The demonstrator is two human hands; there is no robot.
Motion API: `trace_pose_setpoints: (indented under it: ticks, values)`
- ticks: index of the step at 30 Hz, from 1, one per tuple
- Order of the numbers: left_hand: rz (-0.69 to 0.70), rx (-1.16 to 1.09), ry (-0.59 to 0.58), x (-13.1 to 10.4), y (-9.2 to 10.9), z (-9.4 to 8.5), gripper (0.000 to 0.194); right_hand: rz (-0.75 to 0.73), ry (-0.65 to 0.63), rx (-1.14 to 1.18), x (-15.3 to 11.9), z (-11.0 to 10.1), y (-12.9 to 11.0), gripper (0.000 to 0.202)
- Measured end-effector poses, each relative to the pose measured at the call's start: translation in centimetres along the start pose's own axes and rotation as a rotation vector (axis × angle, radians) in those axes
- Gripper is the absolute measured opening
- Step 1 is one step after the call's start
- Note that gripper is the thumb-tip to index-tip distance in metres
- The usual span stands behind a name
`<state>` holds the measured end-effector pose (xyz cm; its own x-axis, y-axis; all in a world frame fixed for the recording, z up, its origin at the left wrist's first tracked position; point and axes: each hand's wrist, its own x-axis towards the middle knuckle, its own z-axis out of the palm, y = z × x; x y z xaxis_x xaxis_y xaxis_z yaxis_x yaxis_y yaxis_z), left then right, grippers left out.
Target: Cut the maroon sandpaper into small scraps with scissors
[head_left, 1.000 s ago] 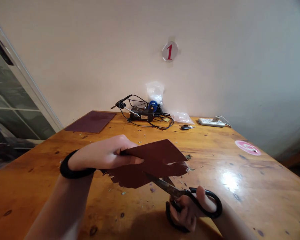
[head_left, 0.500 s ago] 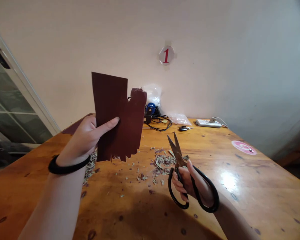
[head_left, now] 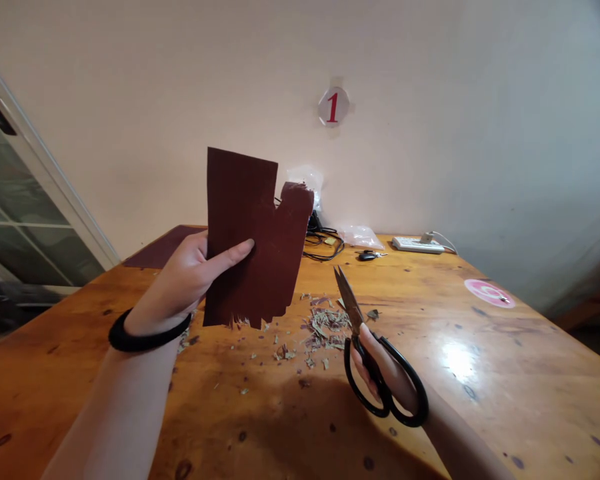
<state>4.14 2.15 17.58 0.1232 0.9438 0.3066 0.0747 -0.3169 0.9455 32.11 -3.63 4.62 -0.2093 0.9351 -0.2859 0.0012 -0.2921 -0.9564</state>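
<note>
A dark red sheet [head_left: 245,273], ragged along its lower edge and notched at top right, is being held upright above the bench [head_left: 505,380], the left hand [head_left: 187,270] pinching its left side. Apart from it, the right hand [head_left: 387,367] is gripping scissors [head_left: 349,300], blades nearly together. Scraps [head_left: 327,325] are littering the bench; cutting appears partly done, much of the sheet remaining whole. Farther back, a second sheet [head_left: 157,248] is lying flat, showing no cuts.

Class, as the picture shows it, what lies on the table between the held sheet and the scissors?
In the head view, a loose pile of scraps lies on the table between the sheet and the scissors.
</note>
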Motion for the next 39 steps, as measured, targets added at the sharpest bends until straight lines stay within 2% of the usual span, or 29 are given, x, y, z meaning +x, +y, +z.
trace_pose_setpoints:
  ticks: [6,15,24,29,33,39]
  values:
    - [0.017,0.093,-0.011,0.0,-0.3,0.0,0.043,-0.039,-0.018,-0.024,-0.2,-0.5,0.6,0.075]
    - [0.002,0.071,-0.038,0.0,-0.2,0.1,0.035,-0.193,-0.038,0.092,-0.2,-0.3,0.2,0.072]
    - [-0.022,0.077,-0.082,-0.1,-0.1,0.6,0.034,-0.134,-0.073,0.111,0.2,-0.6,0.2,0.084]
    - [-0.027,0.091,-0.090,0.0,-0.2,0.6,0.034,-0.102,-0.004,0.037,0.2,-0.5,0.9,0.080]
    - [-0.032,0.060,-0.092,0.0,-0.4,0.8,0.038,-0.139,0.041,0.031,0.2,-0.6,0.7,0.077]
    - [-0.045,0.038,-0.112,0.1,-0.7,0.8,0.042,-0.167,0.031,0.059,0.3,-0.6,0.5,0.079]
